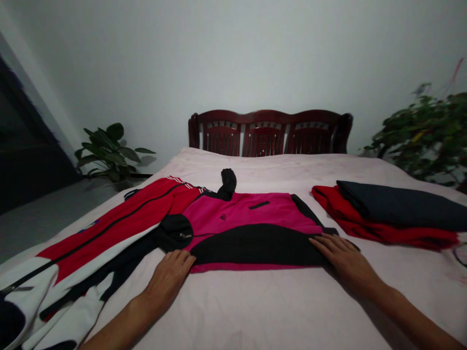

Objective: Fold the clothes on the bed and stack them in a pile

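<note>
A magenta and black zip jacket (242, 211) lies sideways across the bed, its black collar to the left and its hem to the right. One black sleeve is folded along its near side, and the other cuff sticks up at the far side. My left hand (170, 274) rests at the near left corner by the collar, fingers stretched onto the edge of the cloth. At the right end, my right hand (345, 257) lies with extended fingers on the black sleeve end and hem. Fingertip undersides are hidden in both hands.
A red, white and navy jacket (120, 228) is spread to the left, touching the magenta one. On the right lie folded red cloth (383, 228) and dark navy cloth (408, 204). Behind the pink bedsheet (255, 311) stands a wooden headboard (264, 133), with plants on both sides.
</note>
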A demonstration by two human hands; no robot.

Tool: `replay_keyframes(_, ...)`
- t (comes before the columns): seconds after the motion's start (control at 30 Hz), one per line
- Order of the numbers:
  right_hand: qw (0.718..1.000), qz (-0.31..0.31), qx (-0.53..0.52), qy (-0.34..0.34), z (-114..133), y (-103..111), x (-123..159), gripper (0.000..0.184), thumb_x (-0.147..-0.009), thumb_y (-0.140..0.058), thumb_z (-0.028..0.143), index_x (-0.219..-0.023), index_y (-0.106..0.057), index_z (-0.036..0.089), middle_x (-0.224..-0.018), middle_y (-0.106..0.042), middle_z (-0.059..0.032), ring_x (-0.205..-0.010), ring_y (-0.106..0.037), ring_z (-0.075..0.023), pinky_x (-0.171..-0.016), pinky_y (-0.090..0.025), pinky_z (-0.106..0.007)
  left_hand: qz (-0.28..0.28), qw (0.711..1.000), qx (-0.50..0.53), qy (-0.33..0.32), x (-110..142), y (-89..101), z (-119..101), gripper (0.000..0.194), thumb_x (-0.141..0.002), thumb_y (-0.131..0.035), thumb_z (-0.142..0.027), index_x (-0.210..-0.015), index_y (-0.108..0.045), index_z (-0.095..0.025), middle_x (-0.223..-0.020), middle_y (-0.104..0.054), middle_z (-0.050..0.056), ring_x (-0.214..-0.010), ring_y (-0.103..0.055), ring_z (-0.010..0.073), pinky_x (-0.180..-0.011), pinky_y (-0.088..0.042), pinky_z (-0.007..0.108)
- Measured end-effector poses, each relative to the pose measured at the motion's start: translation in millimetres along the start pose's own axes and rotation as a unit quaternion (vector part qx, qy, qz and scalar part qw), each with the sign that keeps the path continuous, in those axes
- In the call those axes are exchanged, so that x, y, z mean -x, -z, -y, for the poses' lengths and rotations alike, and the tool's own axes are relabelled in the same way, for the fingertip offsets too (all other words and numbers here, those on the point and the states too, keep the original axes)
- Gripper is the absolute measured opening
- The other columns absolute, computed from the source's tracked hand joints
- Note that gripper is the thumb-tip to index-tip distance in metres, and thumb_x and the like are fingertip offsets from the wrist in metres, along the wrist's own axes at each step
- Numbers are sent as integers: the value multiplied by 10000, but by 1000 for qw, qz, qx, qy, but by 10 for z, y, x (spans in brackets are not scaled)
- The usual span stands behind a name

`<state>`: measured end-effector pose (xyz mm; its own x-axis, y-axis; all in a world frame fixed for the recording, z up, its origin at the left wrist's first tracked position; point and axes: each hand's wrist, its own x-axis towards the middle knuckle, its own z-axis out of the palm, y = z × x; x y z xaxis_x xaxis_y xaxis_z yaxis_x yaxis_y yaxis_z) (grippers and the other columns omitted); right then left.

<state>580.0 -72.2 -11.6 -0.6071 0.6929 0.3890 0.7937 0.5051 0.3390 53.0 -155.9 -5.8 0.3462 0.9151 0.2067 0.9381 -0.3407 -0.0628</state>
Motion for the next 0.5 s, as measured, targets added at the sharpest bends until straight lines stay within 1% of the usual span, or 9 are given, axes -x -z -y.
replay_keyframes(0.1,1000,12,-4,-15,-24,112,-163,529,-757,-513,58,-1237,-649,235,-1129,-702,-78,-1019,-642,-267,-851,-510,-424,-21,999,32,2,-156,77,59,312,-836,-438,-35,-986,-644,-214,-1004,-662,65,-938,-571,238,-814,-447,377)
replay_keyframes(0.17,1000,1,-4,-19,-50,259,-173,466,-754,-522,64,-1153,-688,240,-1060,-713,-73,-966,-645,-265,-820,-504,-418,-44,997,64,-1,-170,190,115,244,-836,-455,-58,-936,-614,-213,-963,-641,53,-914,-553,222,-809,-431,357)
replay_keyframes(0.23,1000,-19,-2,-20,-56,410,-71,479,-736,-512,48,-1127,-700,250,-1036,-718,-71,-969,-641,-271,-832,-494,-430,-60,994,87,-10,-92,285,155,178,-859,-460,-104,-909,-590,-215,-936,-625,48,-886,-540,215,-799,-417,351)
replay_keyframes(0.3,999,-30,-10,-17,-24,525,127,527,-706,-506,38,-1138,-700,268,-1035,-723,-68,-977,-645,-276,-837,-497,-437,-57,993,101,-19,52,315,168,159,-864,-465,-132,-908,-586,-225,-932,-622,46,-873,-536,215,-789,-406,349)
replay_keyframes(0.33,999,-23,-23,-15,5,567,245,562,-683,-508,36,-1149,-698,286,-1045,-725,-61,-976,-651,-275,-834,-505,-435,-45,993,105,-19,133,304,166,178,-847,-468,-123,-910,-592,-233,-932,-625,43,-869,-539,216,-783,-402,347)
replay_keyframes(0.4,998,12,-68,-12,75,637,472,664,-623,-523,45,-1200,-675,336,-1089,-724,-44,-983,-666,-275,-827,-529,-432,3,994,106,-8,274,265,147,280,-767,-470,-67,-919,-616,-252,-931,-639,36,-862,-557,219,-766,-395,342)
replay_keyframes(0.47,991,55,-119,-10,148,726,611,777,-595,-561,79,-1307,-607,387,-1192,-699,-37,-1045,-665,-298,-843,-551,-452,59,993,99,6,333,269,100,378,-667,-467,-31,-906,-644,-263,-917,-655,31,-849,-578,224,-750,-392,342)
replay_keyframes(0.5,988,64,-137,-10,186,788,625,801,-616,-592,114,-1362,-557,404,-1258,-673,-40,-1094,-652,-316,-859,-556,-472,77,992,98,9,319,303,58,388,-640,-467,-30,-888,-654,-263,-905,-663,30,-842,-587,227,-746,-395,345)
